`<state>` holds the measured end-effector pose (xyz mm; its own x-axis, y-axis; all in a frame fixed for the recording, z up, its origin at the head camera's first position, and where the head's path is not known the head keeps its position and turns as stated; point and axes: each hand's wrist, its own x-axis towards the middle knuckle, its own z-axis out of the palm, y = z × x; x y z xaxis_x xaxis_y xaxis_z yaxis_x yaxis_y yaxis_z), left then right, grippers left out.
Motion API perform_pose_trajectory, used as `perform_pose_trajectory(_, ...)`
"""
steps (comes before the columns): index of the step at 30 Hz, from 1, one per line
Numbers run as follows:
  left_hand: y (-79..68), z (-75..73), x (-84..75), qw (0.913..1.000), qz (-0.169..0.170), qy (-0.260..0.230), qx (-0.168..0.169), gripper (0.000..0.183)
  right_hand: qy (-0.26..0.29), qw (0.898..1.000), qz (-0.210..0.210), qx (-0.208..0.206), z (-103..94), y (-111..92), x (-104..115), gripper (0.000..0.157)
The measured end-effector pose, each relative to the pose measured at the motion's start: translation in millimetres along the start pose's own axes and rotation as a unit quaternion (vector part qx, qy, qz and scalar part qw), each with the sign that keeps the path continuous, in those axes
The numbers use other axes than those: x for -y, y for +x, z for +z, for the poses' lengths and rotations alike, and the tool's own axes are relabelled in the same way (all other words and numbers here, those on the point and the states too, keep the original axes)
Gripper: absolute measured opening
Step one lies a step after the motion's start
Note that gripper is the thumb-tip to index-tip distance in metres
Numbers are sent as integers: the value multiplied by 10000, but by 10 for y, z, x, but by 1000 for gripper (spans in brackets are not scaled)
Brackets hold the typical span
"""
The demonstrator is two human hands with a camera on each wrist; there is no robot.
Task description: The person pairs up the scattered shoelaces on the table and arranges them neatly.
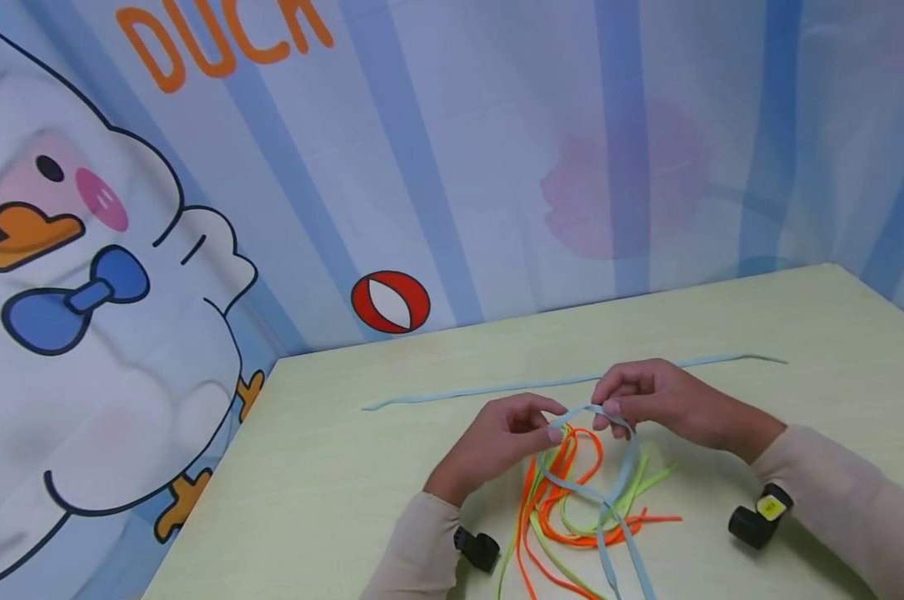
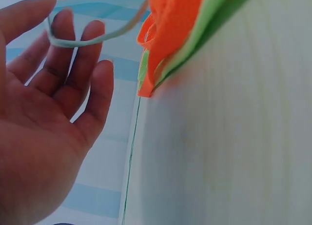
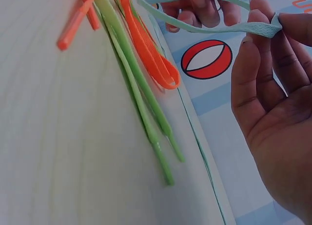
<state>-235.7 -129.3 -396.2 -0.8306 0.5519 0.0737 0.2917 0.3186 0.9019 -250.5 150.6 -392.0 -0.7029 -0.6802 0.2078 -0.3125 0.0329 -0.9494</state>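
A flat light blue shoelace (image 3: 258, 28) is raised in a loop between both hands, and its two tails cross and hang toward the near side in the head view. My left hand (image 1: 507, 437) pinches the loop's left side between thumb and forefinger, the other fingers loosely bent. On the loop's upper right, my right hand (image 1: 661, 402) pinches the lace between thumb and fingertips; a fold shows there in the right wrist view. Beneath lie bundled orange shoelaces (image 2: 175, 30) and yellow-green shoelaces (image 3: 139, 88), looped over one another.
Another light blue shoelace (image 1: 489, 390) lies stretched lengthwise behind the hands on the pale wooden table (image 1: 302, 483). A printed backdrop (image 1: 481, 167) with a duck and stripes stands along the table's back and left edges. Each sleeve carries a small black wrist camera (image 1: 751, 527).
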Motion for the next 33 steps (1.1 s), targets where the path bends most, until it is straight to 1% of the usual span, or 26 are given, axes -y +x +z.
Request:
perform_pose_trajectory(3, 5, -3, 20, 9998, 135, -104, -123, 29, 24, 9999, 15, -119, -15, -13, -17, 17)
perform_pose_trajectory(6, 2, -11, 38, 9993, 146, -149, -301, 30, 80, 9998, -8, -198, -23, -19, -22, 18)
perform_pose_trajectory(12, -6, -23, 51, 9978, -81, -269, -599, 20, 110, 9995, 5, -284, -31, -23, -32, 19)
perform_pose_trajectory(16, -9, -40, 59, 9967, -202, -377, -695, 27, 365, 9987, -39, -355, -52, -26, -52, 17)
perform_pose_trajectory(20, -7, -55, 66, 9957, -301, -456, -751, 28, 752, 9963, -178, -370, -79, -31, -74, 14)
perform_pose_trajectory(22, -6, -61, 73, 9952, -326, -536, -745, 29, 843, 9955, -212, -385, -88, -32, -79, 14)
perform_pose_trajectory(28, -4, -88, 112, 9933, -275, -880, -693, 42, 871, 9948, -220, -486, -110, -36, -93, 15)
perform_pose_trajectory(33, -5, -116, 144, 9911, -214, -1091, -737, 45, 864, 9938, -254, -658, -124, -38, -106, 16)
